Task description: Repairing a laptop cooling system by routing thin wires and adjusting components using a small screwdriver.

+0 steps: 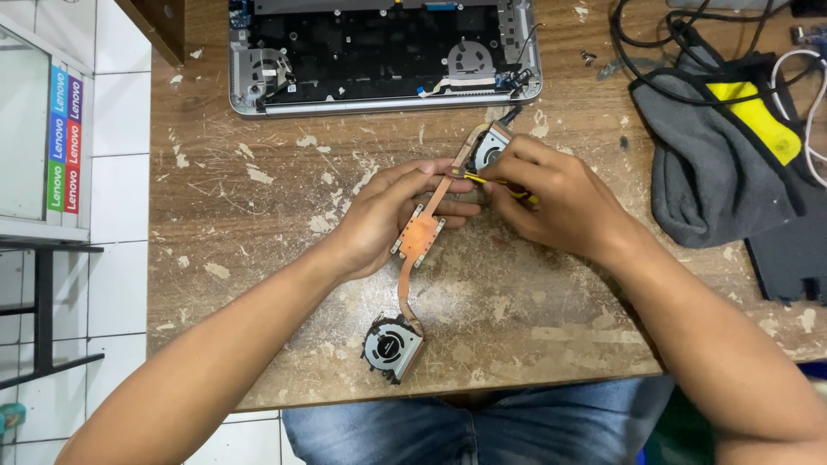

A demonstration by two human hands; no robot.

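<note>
Head view: person seated at a scarred wooden table (258, 284), both forearms in frame. Left hand (388, 215) pinches the copper heat pipe assembly (420, 237) around its middle plate, fingers closed on it, pinning it flat so it can't skate on the wood. Right hand (551, 202) is clamped on a small yellow-handled screwdriver (495, 185), tip angled at the pipe near the upper fan (491, 146). Probably on a screw there, but the fingers hide the contact point.

Assembly has 2 fans: the upper one just under the right fingertips, the lower fan (392, 347) lying free near the table's front edge, joined by the curved pipe.

Opened laptop chassis (379, 56) sits at the far edge, bottom cover off, board exposed, well apart from the hands. Grey cloth with a yellow patch (724, 164) lies to the right with black cables (663, 39) over it. Loose screws (588, 58) sit beside the chassis corner.
</note>
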